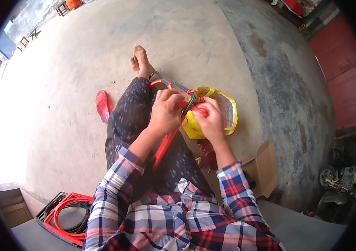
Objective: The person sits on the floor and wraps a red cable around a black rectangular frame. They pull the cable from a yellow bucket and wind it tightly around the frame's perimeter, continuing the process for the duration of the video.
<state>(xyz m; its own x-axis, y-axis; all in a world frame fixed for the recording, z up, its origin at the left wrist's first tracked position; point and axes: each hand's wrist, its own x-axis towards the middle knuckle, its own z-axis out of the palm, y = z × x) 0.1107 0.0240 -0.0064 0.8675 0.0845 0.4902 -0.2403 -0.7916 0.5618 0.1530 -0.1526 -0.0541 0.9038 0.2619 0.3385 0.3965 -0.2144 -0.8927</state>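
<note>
Above my lap, my left hand (166, 112) is closed around a red strip-like piece (164, 146), whose lower end runs down over my thigh. My right hand (211, 120) pinches a small bundle of thin red cord (201, 110). Between the two hands a black curved piece (189, 103) stands up, with red cord looped about it. Just beyond them, a grey bar (170, 79) and a red curved band reach toward my foot. Fingers partly hide where the cord meets the black piece.
A yellow bag with a silvery lining (230, 109) stands beside my right hand. An open cardboard box (266, 169) is at my right. Red and black frames with coiled tubing (67, 215) lie at lower left. A red slipper (102, 106) rests on the concrete floor.
</note>
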